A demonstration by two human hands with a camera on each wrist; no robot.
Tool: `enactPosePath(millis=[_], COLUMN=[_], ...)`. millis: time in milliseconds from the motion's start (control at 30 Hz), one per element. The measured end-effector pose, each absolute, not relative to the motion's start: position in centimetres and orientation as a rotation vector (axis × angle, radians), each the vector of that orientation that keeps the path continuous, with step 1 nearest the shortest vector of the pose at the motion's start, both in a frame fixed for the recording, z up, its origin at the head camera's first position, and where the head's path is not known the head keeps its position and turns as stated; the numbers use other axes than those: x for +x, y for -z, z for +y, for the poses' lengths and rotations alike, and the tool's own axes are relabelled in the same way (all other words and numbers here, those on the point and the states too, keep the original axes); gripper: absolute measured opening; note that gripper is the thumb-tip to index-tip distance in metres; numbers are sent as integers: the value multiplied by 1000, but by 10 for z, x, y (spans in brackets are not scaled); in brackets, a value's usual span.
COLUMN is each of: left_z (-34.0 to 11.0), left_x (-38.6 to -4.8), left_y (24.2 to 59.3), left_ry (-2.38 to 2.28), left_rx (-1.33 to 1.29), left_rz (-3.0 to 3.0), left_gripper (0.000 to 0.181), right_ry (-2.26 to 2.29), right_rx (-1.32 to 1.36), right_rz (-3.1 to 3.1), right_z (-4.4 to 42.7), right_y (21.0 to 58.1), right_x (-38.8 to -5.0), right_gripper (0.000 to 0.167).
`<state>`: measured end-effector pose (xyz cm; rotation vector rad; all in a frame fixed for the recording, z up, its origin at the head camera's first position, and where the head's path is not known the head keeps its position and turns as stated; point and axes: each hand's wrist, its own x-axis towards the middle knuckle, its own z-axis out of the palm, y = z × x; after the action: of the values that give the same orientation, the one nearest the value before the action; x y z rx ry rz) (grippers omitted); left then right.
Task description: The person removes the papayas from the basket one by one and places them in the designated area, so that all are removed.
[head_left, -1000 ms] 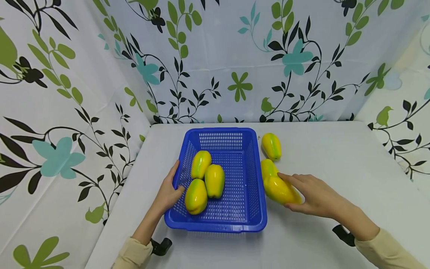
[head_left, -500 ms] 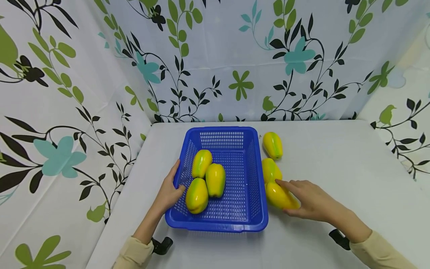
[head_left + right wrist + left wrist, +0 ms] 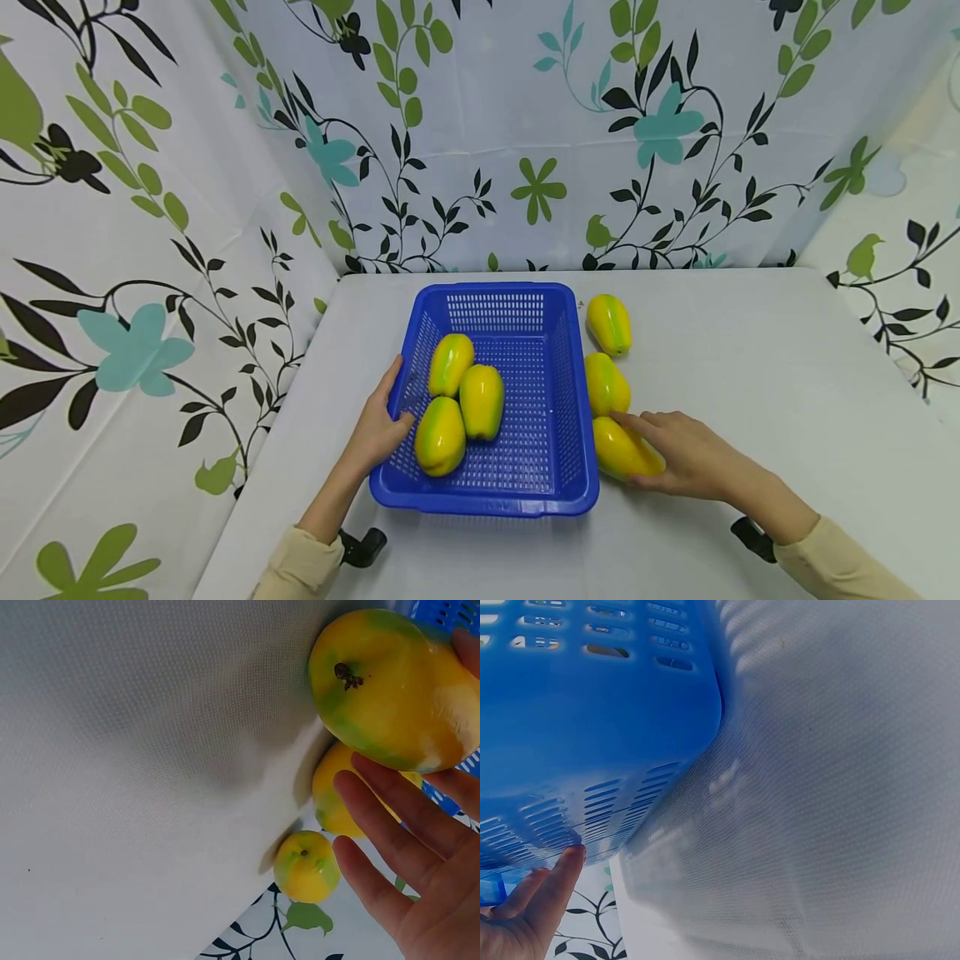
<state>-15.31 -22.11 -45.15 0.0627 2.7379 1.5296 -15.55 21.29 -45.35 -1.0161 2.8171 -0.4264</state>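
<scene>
Right hand (image 3: 688, 458), partly spread: glossy yellow-green oval fruit (image 3: 619, 449) pinched between thumb and forefinger, beside blue perforated plastic basket (image 3: 487, 505); left hand (image 3: 378, 427): gripping its left rim.

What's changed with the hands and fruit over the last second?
The right hand moved slightly down in the head view, bringing the near fruit with it, so the middle fruit shows more fully. Nothing was newly grasped or released. Unchanged: the left hand on the basket, the three fruits inside, and the far fruit.
</scene>
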Motion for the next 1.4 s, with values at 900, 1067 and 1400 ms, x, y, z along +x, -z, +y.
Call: enactPosePath(millis=[900,1067,1400], left_z=[-221,-220,-222], left_x=[-153,-154,-155], left_y=[452,451,454], left_ry=[-1548,-1546,-1547], left_rx=[77,81,74], left_rz=[2747,2744,2745], left_gripper=[88,88,89], right_ry=[349,328,349], right_rx=[-1083,-1049,-1223], right_rz=[2854,2879,2957], right_z=[211,208,189], right_y=[436,424,391], right_x=[-162,-168,-184], right_gripper=[74,74,73])
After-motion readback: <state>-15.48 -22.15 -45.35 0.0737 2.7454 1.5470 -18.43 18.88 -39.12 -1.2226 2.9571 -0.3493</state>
